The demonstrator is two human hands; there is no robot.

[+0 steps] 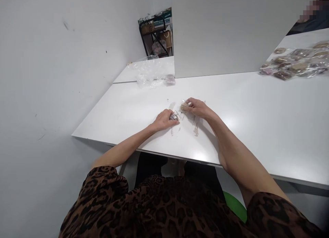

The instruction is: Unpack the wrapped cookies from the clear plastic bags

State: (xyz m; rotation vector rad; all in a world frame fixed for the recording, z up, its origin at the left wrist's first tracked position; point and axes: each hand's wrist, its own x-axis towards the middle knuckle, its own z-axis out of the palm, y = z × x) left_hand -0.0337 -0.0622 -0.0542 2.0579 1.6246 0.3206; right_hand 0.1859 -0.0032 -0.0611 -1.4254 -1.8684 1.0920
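On the white table, my left hand is closed around a small dark piece in clear plastic wrap. Just to the right and a little farther off, my right hand grips a small yellowish-brown piece in clear wrap between thumb and fingers. The two pieces are close together but apart. What exactly is inside the wraps is too small to tell. Stains or worn marks show on the tabletop around my hands.
Crumpled clear plastic lies at the back left beside a pinkish packet. A grey upright panel rises along the table's back. Many wrapped pieces are piled at the right, near another person's dark clothing. A black rack stands beyond.
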